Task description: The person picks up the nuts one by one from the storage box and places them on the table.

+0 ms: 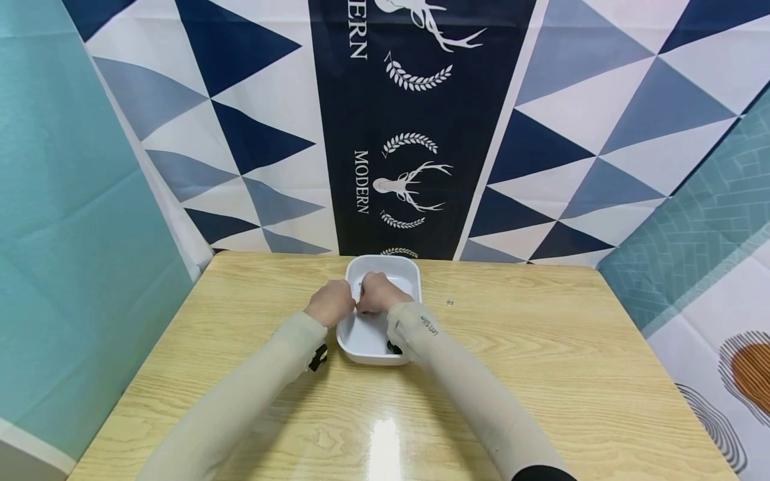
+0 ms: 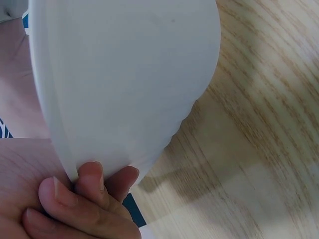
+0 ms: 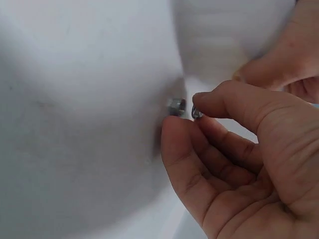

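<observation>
A white plastic basin [image 1: 368, 342] stands near the table's back edge. My left hand [image 1: 332, 302] grips its left rim; in the left wrist view, curled fingers [image 2: 89, 186] press against the outer wall. Inside the basin is my right hand [image 1: 379, 292]. Seen from the right wrist, its thumb and fingers pinch a small shiny metal ring-shaped piece [image 3: 197, 112], probably a nut or washer, mostly hidden by the thumb. Right beside those fingertips, against the basin's inside, is a metal nut [image 3: 177, 106].
A small round metal piece [image 1: 450, 302] lies on the wooden table [image 1: 541, 347], right of the basin. Patterned cloth [image 1: 271, 133] hangs directly behind the table, and a teal panel [image 1: 90, 220] borders it on the left.
</observation>
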Tool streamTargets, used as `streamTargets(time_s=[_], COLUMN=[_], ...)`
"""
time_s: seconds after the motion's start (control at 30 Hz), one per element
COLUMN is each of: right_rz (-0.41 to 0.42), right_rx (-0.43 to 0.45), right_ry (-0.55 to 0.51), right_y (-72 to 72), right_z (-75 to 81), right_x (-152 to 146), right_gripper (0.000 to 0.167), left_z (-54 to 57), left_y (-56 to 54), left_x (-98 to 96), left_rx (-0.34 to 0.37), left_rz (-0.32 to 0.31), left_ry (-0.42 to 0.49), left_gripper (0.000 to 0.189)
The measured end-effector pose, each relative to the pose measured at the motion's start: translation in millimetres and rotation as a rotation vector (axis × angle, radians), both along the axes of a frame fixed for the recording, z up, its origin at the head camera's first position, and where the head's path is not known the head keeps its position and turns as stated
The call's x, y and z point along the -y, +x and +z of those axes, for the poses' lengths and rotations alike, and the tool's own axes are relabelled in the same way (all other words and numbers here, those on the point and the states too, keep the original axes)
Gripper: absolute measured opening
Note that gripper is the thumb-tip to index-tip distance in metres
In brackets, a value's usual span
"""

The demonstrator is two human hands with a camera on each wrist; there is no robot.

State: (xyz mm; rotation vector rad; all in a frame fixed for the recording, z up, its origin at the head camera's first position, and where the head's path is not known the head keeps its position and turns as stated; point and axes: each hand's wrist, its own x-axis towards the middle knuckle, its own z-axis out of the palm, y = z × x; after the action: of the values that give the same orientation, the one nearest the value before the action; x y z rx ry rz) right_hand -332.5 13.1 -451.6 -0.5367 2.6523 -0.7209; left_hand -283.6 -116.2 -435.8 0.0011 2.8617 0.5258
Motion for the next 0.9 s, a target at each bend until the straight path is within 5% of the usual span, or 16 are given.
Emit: streamTargets(time_s=[0.47, 0.9], right_rz=[-0.033, -0.037], right_rx=[0.032, -0.029], right_ry=[-0.054, -0.138], right_y=[2.2, 9.0], right_z=[23.6, 52.8], right_x=[-22, -51], right_gripper=[0.013, 0.006], left_z=[0.0, 0.6], left_y=[0.9, 1.8], left_x=[-0.6, -3.1], left_rx=[-0.001, 0.051], left_rz=[-0.001, 0.039], left_ry=[-0.013, 0.033], left_gripper=[0.019, 0.020])
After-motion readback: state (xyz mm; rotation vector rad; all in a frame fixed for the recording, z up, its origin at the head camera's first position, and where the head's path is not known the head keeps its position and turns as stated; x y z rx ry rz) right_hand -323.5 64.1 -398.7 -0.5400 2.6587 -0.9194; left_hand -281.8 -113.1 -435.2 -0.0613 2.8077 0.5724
